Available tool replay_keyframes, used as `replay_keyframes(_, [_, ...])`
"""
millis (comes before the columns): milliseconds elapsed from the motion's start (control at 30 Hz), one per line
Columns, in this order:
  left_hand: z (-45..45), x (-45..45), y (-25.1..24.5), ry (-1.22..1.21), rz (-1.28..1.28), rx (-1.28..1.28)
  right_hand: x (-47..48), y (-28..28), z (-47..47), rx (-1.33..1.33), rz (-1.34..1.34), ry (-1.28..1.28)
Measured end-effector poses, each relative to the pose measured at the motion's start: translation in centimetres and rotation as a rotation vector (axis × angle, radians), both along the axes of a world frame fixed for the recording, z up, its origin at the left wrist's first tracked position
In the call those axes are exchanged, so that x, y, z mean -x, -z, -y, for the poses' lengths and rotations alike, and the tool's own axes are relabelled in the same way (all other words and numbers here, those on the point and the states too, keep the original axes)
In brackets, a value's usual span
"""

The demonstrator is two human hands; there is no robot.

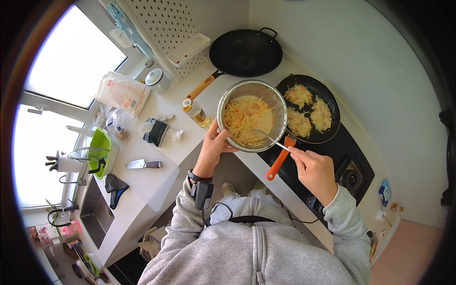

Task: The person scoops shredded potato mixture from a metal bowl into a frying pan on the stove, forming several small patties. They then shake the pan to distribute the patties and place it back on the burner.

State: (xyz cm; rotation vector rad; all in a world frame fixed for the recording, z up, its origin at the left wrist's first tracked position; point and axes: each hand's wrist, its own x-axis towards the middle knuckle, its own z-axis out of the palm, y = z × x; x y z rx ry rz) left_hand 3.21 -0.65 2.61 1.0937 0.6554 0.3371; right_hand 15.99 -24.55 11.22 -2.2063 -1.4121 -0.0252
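My left hand (212,145) grips the rim of a metal mixing bowl (221,107) from its lower left side. Inside lies a wet batter with shredded vegetables (245,117), pale yellow and orange. Between the fingers of my right hand (315,172) is the handle of a metal spoon (276,142), its tip sunk in the batter. Just right of the bowl, a black frying pan (315,138) with an orange handle (279,162) stands on the cooktop (342,153). Three shredded patties lie in it: one at the top (298,96), one at the right (321,114), one at the left (299,123).
A black wok (245,53) with a wooden handle stands behind the bowl. An oil bottle (196,113) is close to my left hand. Farther left on the counter lie a knife (144,164), a black packet (156,132) and a green basin (101,140). The sink (96,210) is at lower left.
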Motion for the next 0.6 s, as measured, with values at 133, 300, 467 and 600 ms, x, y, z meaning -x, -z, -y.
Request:
replay_keyframes(133, [-0.2, 0.6, -0.3, 0.041, -0.012, -0.014, -1.6, 0.9, -1.0, -0.050, 0.181, 0.032])
replay_keyframes(300, [-0.2, 1.2, -0.7, 0.074, -0.019, -0.019, -5.3, 3.4, -4.2, -0.060, 0.262, -0.003])
replay_keyframes(467, [-0.1, 1.7, -0.8, 0.069, -0.039, 0.015, -6.0, 4.1, -4.4, -0.083, 0.118, -0.096])
replay_keyframes(600, [-0.2, 1.9, -0.6, 0.061, -0.072, 0.039, -5.4, 4.1, -3.5, -0.057, -0.080, -0.053])
